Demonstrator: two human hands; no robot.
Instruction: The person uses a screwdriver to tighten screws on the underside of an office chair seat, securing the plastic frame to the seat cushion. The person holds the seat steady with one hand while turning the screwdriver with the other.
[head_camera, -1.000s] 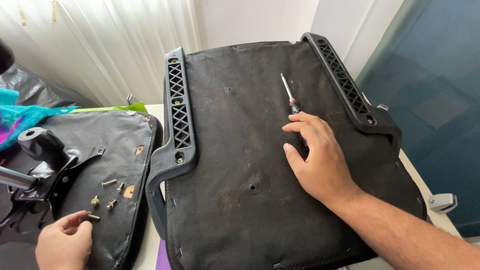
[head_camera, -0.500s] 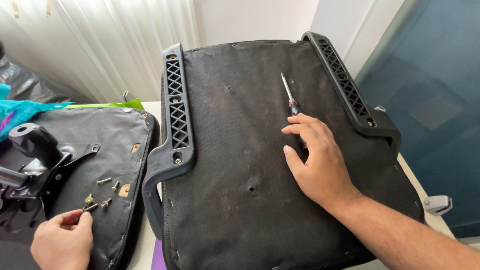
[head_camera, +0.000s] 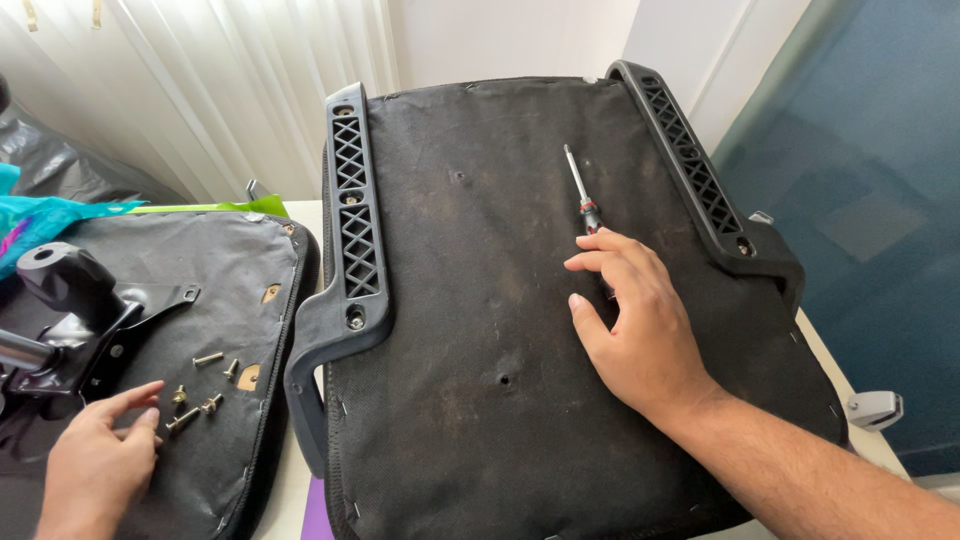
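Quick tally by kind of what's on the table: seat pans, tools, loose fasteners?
Upturned seat cushions: 2 (larger one, smaller one)
Screwdrivers: 1, under the right hand
Black metal brackets: 1
Loose screws: about 5, by the left hand; small, so the count is approximate
Total: about 9

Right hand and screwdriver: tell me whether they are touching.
Touching. The head view shows the right hand lying on the upturned seat, its fingertips covering the handle end of the screwdriver, with no gap between them.
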